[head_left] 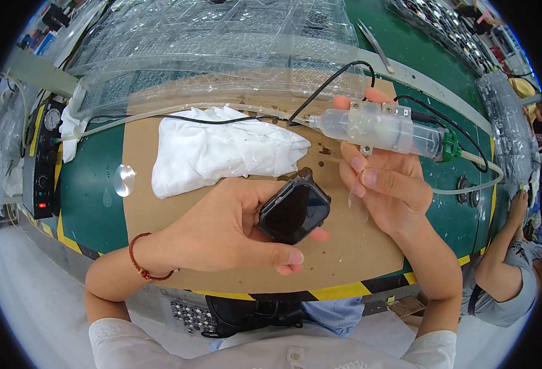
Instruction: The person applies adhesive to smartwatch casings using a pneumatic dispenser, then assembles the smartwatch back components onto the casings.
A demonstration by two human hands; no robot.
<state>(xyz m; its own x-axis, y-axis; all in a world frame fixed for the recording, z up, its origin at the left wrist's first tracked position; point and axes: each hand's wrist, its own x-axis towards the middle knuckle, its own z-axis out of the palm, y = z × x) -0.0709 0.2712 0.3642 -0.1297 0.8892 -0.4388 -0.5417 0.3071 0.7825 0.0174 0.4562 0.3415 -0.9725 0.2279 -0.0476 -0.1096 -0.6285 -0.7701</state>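
My left hand (216, 224) is closed around a black smartwatch case (295, 212), gripping its edges with the dark square face turned up. To its right, my right hand (397, 190) holds a clear dispensing syringe (428, 140) with a green cap and a translucent sleeve. The syringe lies nearly level, its tip pointing left, above the watch and apart from it. A small clear film (358, 208) hangs by the right thumb and index finger, which are pinched together. A folded white cloth (222, 147) lies just beyond my left hand.
Brown cardboard (179, 237) covers the green bench mat. At left stands a black dispenser box (42, 157) with a gauge; a hose and black cable run from there. Clear plastic trays (222, 55) fill the back. Tweezers (375, 46) lie far right. Another person's arm (504, 264) is at right.
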